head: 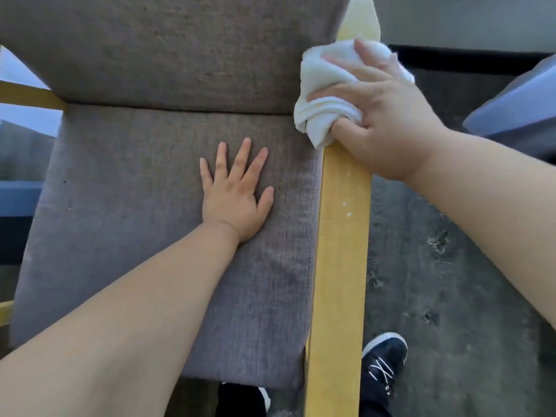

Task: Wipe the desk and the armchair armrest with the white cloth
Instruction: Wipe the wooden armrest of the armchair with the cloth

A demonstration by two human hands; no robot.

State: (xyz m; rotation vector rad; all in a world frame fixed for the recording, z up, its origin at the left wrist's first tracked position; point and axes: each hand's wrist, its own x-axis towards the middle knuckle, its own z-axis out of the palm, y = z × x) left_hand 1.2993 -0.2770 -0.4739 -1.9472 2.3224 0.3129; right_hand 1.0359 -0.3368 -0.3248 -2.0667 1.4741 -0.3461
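Note:
The armchair has a grey fabric seat [135,236] and yellow wooden armrests. Its right armrest [340,266] runs from the bottom of the view up to the backrest. My right hand [382,121] presses the bunched white cloth [325,94] onto the far part of that armrest, fingers wrapped over the cloth. Flat on the seat cushion lies my left hand [234,194], fingers spread, holding nothing. The desk is not in view.
The grey backrest [180,49] rises behind the seat. A left armrest [27,96] shows at the left edge. Dark floor [451,281] lies to the right, with my dark shoe [382,365] beside the armrest. A blue-grey object [517,106] sits at the right edge.

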